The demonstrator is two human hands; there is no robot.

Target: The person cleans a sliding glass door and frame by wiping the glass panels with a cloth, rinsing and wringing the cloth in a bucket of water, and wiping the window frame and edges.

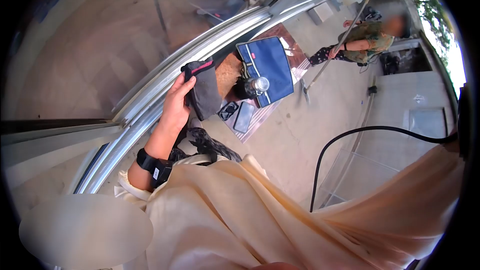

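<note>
My left hand grips a dark grey fabric pouch with a red stripe near its top, the thumb pressed along its near face. Beyond the pouch is a brown, rough-textured thing whose kind I cannot make out. Beside that stands a black bottle with a clear, shiny top, in front of a blue bag with pale trim. A phone and a small black item lie below, on a striped surface. My right hand is out of view.
The view is tilted sideways. A metal-framed glass pane runs along my left. Farther off, a person holds a long pole. A black cable curves across the right side, before a pale wall.
</note>
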